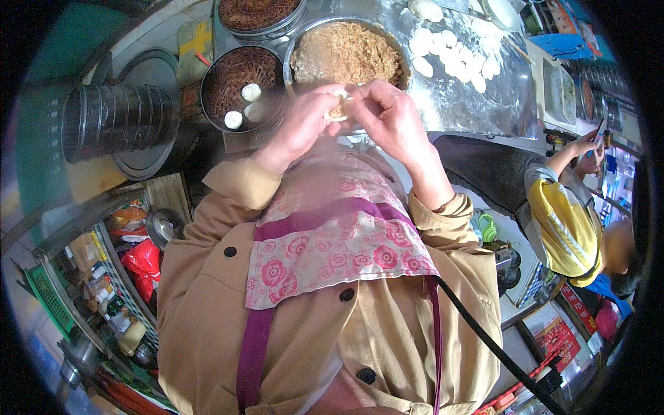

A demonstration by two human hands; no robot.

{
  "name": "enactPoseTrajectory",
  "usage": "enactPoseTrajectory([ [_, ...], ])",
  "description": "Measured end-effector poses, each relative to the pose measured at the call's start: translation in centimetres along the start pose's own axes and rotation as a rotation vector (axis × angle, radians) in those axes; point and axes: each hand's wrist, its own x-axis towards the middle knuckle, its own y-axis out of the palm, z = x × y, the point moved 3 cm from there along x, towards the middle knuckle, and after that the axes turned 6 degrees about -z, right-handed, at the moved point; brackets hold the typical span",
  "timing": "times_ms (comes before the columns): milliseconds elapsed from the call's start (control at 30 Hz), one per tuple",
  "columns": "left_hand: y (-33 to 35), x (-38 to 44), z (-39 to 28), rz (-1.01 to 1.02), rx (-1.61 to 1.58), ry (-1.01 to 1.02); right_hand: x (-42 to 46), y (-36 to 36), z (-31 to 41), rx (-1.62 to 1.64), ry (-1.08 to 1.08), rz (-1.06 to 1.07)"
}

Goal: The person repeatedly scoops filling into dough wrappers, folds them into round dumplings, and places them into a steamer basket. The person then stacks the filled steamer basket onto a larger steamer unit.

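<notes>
My left hand [306, 116] cups a small dough wrapper [336, 115] with filling showing in its opening. The fingers of my right hand [388, 115] pinch the wrapper's edge from the other side. Both hands are over the near rim of a wide metal bowl [407, 78] of light brown filling [353, 52]. To the left, a round steamer [206, 106] with a brown woven liner holds a few white buns [233, 120]. Several flattened dough rounds [456, 57] lie on the floured metal table [467, 114] at right, beside a lump of dough [425, 9].
A second lined steamer [259, 14] stands behind the first. Stacked metal steamer rings [116, 124] are at far left. A person in a yellow top [563, 228] sits close on the right, holding a phone-like object. Shelves with bags and bottles [111, 301] are at lower left.
</notes>
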Motion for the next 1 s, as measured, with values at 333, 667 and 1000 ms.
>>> enactPoseTrajectory([
  [333,-0.5,-0.2,0.5,-0.177,0.097,0.049,-0.1,0.2,0.1,-0.016,-0.059,-0.030],
  [667,0.4,0.3,-0.1,-0.012,-0.202,0.023,0.2,-0.1,1.1,-0.093,-0.138,0.002],
  [1000,0.0,0.1,0.4,-0.195,0.165,0.071,0.2,-0.7,1.1,-0.136,-0.171,0.058],
])
